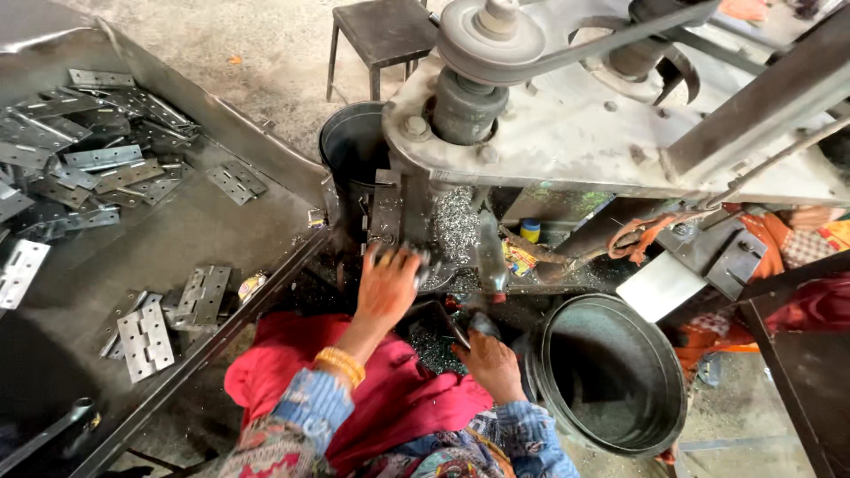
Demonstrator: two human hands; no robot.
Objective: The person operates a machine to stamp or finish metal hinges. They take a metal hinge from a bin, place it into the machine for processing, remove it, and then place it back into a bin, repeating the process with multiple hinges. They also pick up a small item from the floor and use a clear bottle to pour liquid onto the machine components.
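Left hand [387,285] reaching up under the drill press [567,133], fingers curled around a small metal part [423,263], blurred. Right hand [490,363] low beside the dark bucket [611,376] rim, grip unclear. Hinges [146,336] scattered left on the tabletop [204,230], well apart.

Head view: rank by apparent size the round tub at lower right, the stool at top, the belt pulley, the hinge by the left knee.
1. Round tub, clearly largest.
2. Belt pulley and stool: look alike; the stool sits farther off, so unranked.
3. Hinge, smallest.
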